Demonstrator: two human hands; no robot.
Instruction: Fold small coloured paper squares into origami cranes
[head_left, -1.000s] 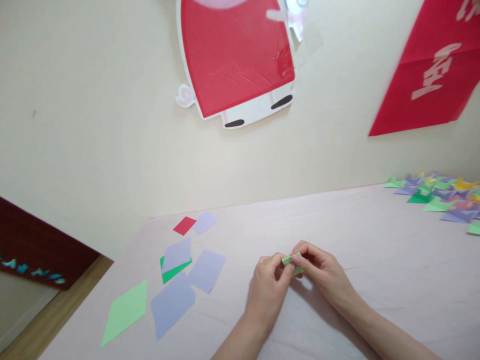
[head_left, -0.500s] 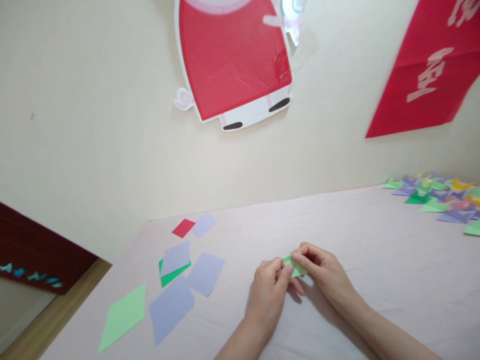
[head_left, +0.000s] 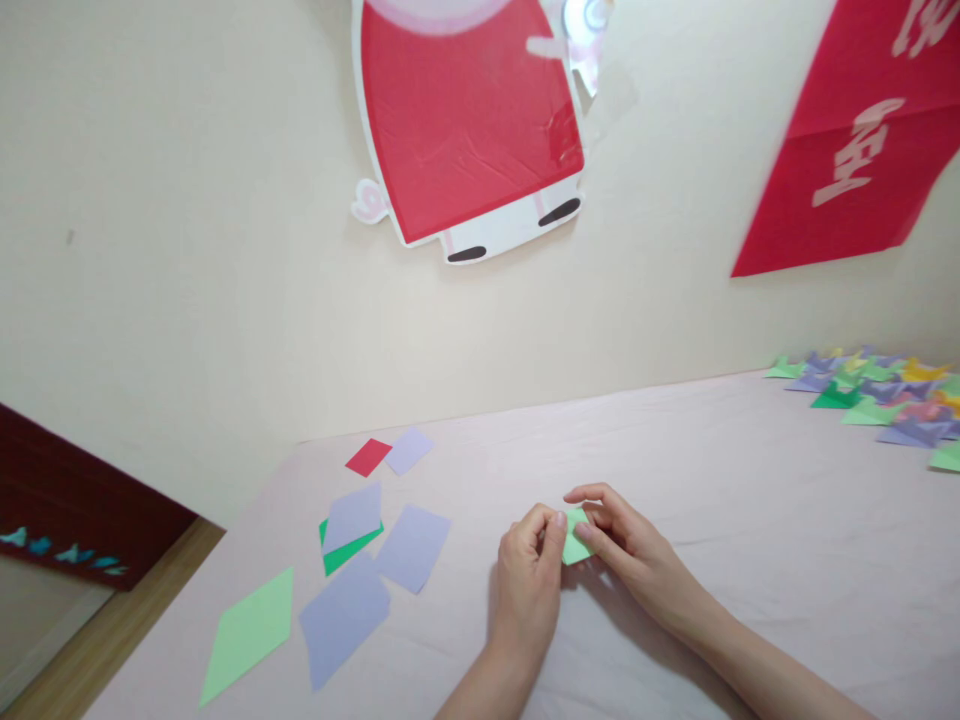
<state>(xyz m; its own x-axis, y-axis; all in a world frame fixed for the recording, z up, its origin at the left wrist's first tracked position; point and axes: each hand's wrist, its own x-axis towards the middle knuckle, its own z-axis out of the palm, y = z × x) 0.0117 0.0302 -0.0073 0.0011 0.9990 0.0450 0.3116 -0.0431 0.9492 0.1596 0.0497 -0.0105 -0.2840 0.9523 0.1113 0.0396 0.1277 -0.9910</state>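
A small folded piece of light green paper (head_left: 574,545) is held up between my two hands, low in the middle of the head view. My left hand (head_left: 529,560) pinches its left edge between thumb and fingers. From the other side my right hand (head_left: 626,535) has its thumb on the front of the paper. The right index finger is raised above the top edge, and the other right fingers are partly hidden behind the paper.
Flat paper sheets lie on the left of the cloth-covered table (head_left: 480,660): a light green sheet (head_left: 251,635), a red sheet (head_left: 368,457), several lilac sheets (head_left: 416,548) and a dark green one. Folded coloured paper shapes (head_left: 870,410) crowd the far right by the wall (head_left: 225,300).
The green paper has turned more upright and shifted slightly left. My right index finger has lifted off its top edge, and the left hand has rotated upward.
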